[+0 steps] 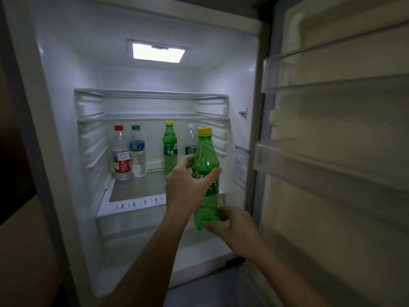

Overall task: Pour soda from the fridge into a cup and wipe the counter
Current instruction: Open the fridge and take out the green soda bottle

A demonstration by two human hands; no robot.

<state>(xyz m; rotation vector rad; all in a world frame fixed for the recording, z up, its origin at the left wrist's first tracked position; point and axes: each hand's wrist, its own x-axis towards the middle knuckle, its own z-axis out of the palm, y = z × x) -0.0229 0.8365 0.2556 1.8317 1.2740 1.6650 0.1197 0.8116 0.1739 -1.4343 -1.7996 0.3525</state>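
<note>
A green soda bottle (205, 156) with a yellow cap is held upright in front of the open fridge, just past the front edge of the glass shelf (137, 189). My left hand (188, 187) wraps around its labelled middle. My right hand (236, 231) grips its base from the right, thumb and fingers on the plastic. A second green soda bottle (170, 147) with a yellow cap stands on the shelf behind. No cup, cloth or counter is in view.
On the same shelf stand a red-capped water bottle (120, 154), a green-capped water bottle (137, 151) and a clear bottle (190, 140) partly hidden behind the held one. The fridge door (332, 151) hangs open on the right with bare door racks. Two upper shelves hold nothing.
</note>
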